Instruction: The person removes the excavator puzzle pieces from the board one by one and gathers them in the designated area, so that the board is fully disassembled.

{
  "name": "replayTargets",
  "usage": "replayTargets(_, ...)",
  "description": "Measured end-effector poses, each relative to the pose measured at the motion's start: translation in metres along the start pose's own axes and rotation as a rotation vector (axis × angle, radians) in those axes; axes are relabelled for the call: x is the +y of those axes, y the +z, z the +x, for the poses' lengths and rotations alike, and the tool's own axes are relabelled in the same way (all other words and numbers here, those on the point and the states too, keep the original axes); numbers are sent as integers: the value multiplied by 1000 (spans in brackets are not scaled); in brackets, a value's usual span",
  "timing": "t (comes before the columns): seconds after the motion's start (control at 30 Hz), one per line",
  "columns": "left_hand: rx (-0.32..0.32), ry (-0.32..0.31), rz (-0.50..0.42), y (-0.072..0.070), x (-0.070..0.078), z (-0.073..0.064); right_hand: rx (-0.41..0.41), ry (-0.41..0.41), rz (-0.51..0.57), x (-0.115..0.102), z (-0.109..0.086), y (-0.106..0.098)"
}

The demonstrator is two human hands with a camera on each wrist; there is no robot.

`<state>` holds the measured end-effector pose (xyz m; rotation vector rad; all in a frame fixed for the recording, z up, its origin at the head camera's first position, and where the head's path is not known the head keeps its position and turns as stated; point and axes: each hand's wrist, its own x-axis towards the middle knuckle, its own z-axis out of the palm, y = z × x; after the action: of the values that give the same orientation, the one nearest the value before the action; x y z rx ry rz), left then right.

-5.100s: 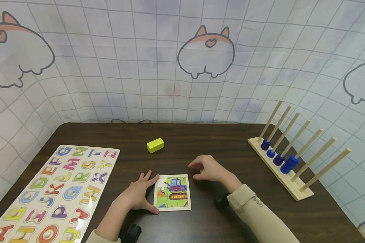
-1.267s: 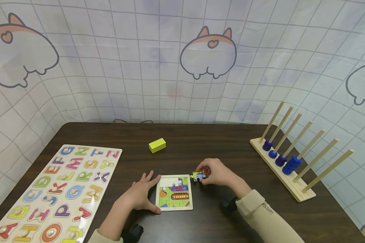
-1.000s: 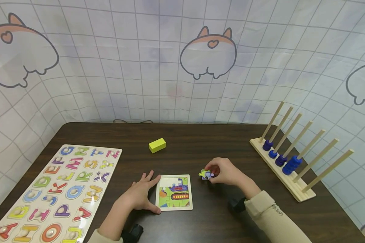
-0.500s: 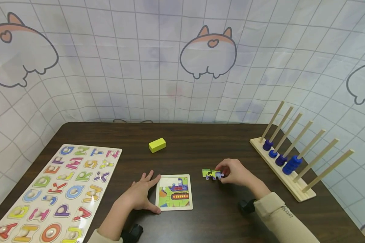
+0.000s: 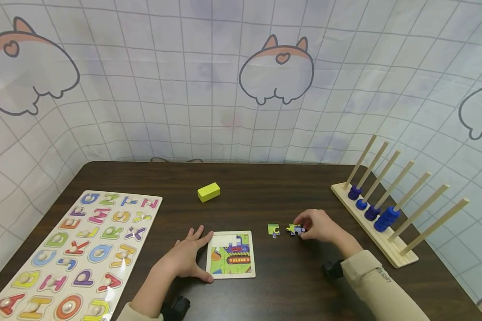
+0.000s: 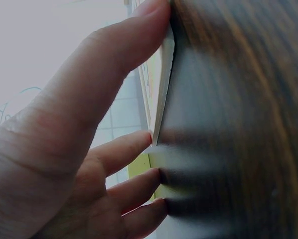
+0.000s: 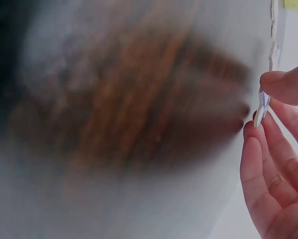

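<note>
A square jigsaw puzzle [image 5: 230, 255] in a pale wooden frame, with a purple digger picture, lies mid-table; white backing shows in its upper left part. My left hand [image 5: 182, 256] rests spread at its left side, thumb and index finger touching the frame's edge, as the left wrist view also shows. To the right of the puzzle, my right hand [image 5: 319, 226] pinches a green and purple puzzle piece [image 5: 295, 229] by its right side, between thumb and fingers [image 7: 283, 87]. Just left of it a second puzzle piece [image 5: 273, 229] lies loose on the table.
A white board with knobbed letters [image 5: 80, 254] lies at the left. Beyond the puzzle sits a yellow block [image 5: 209, 192]. At the right stands a wooden peg rack [image 5: 375, 223] with blue and purple rings. A patterned cloth [image 5: 209, 89] hangs behind the table [image 5: 265, 187].
My right hand has moved right, away from the frame, with a puzzle piece. The second piece, first joined to or overlapping it, now lies apart. My left hand stays put.
</note>
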<state>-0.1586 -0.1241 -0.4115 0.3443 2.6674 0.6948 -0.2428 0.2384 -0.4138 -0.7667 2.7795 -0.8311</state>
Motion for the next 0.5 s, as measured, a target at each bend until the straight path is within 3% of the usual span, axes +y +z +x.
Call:
replayTargets(0.27, 2, 0, -1, 0, 0, 0, -7, -3, -12, 2, 3, 0)
replayTargets(0.5, 13, 15, 1, 1, 0, 1, -25, 45, 6, -3, 4, -1)
